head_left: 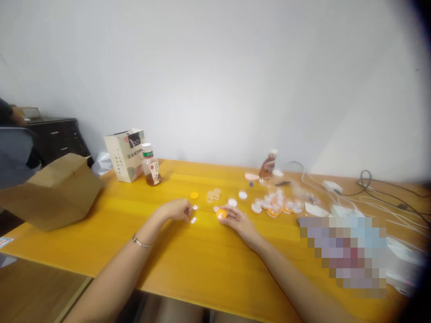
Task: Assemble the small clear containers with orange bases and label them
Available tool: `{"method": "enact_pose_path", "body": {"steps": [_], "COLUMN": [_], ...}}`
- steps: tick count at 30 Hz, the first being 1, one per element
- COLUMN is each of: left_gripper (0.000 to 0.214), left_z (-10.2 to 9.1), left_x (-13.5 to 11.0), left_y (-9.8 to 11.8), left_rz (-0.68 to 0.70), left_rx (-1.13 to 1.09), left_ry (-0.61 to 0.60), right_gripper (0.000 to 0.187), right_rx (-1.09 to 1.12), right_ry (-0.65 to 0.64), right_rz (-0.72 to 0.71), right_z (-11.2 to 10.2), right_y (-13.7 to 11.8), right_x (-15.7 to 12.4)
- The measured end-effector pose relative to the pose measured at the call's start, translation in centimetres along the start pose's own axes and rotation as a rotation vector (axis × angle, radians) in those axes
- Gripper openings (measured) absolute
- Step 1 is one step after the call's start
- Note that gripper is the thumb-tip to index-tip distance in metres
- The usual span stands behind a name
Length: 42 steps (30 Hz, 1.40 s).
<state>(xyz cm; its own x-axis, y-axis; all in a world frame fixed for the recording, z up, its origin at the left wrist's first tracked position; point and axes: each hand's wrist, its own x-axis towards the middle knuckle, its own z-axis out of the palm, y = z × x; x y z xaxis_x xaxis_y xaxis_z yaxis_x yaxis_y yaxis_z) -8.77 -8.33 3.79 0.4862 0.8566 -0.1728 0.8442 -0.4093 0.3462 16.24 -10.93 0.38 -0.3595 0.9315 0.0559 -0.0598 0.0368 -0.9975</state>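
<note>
My right hand (239, 223) grips an orange round cap (221, 212) between thumb and fingers, with a small white piece showing on it. To the left, my left hand (179, 209) is closed with its fingers curled down near the wood; whatever they pinch, if anything, is hidden. Small white discs (193, 220) lie beside its fingertips, and a white piece (195, 207) sits just behind them. Beyond the hands are a yellow cap (194, 195), clear small cups (213, 195) and white lids (232, 202).
A pile of clear containers with orange and white lids (276, 202) lies right. Behind stand two brown-liquid bottles (152, 168) (268, 164) and a paper bag (124, 157). An open cardboard box (57, 188) is left; cables (370, 188) and a blurred-out item (346, 255) are right.
</note>
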Motion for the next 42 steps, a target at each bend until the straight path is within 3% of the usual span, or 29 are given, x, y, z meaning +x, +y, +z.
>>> {"method": "enact_pose_path", "body": {"steps": [11, 16, 19, 28, 35, 42], "left_gripper": [0.010, 0.013, 0.016, 0.020, 0.020, 0.022], "left_z": [0.8, 0.7, 1.2, 2.8, 3.4, 3.6], "left_x": [0.3, 0.1, 0.0, 0.5, 1.0, 1.1], "left_y": [1.3, 3.9, 5.3, 6.6, 6.0, 6.0], "left_rz": [0.042, 0.306, 0.462, 0.656, 0.634, 0.623], "left_rx": [0.174, 0.042, -0.011, 0.037, 0.125, 0.217], "left_ry": [0.226, 0.445, 0.511, 0.583, 0.602, 0.638], "right_gripper": [0.037, 0.039, 0.039, 0.040, 0.034, 0.034], "right_rx": [-0.040, -0.035, -0.028, -0.028, -0.029, 0.003], "right_ry": [-0.026, -0.066, -0.084, -0.121, -0.068, -0.103], "right_rz": [0.014, 0.031, 0.032, 0.030, 0.020, 0.018], "right_z": [0.0, 0.1, 0.2, 0.3, 0.6, 0.6], "right_y": [-0.2, -0.1, -0.1, -0.2, -0.2, 0.0], "right_x": [-0.2, -0.3, -0.3, -0.5, -0.6, -0.6]}}
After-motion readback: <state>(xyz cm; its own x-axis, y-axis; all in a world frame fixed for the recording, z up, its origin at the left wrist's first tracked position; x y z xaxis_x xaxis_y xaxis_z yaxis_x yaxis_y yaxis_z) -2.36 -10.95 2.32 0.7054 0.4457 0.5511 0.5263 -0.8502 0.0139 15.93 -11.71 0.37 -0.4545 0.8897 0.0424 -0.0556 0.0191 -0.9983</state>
